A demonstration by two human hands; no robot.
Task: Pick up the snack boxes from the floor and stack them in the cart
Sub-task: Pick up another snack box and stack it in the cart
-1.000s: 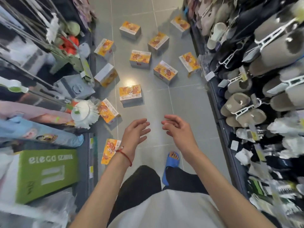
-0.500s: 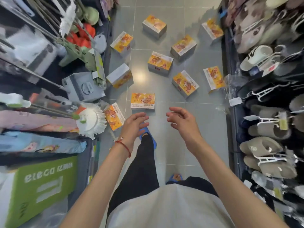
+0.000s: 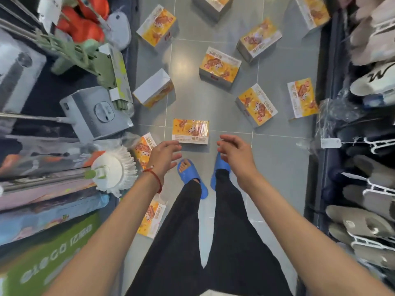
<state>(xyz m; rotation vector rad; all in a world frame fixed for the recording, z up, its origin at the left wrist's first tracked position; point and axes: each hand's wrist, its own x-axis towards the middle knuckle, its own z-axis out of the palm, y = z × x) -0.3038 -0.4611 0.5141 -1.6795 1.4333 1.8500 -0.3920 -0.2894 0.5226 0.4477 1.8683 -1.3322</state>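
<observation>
Thin red cord bracelet (image 3: 155,178) on the wrist of the left hand (image 3: 163,155). Bare forearms. Loose black trousers (image 3: 230,242), blue open-toed slides (image 3: 187,176), possibly a white top (image 3: 213,294) at the lower edge.

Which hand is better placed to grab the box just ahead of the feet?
Left, probably: the left hand sits over the box corner; the right hand hovers off its right edge.

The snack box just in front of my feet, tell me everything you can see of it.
The snack box is a closed glossy carton, seemingly cardboard, orange-yellow with a cartoon print and a white text band along its near edge. It lies flat on the grey tiled floor, across a tile seam. The fingertips of the left hand overlap its near left corner; contact is unclear.
</observation>
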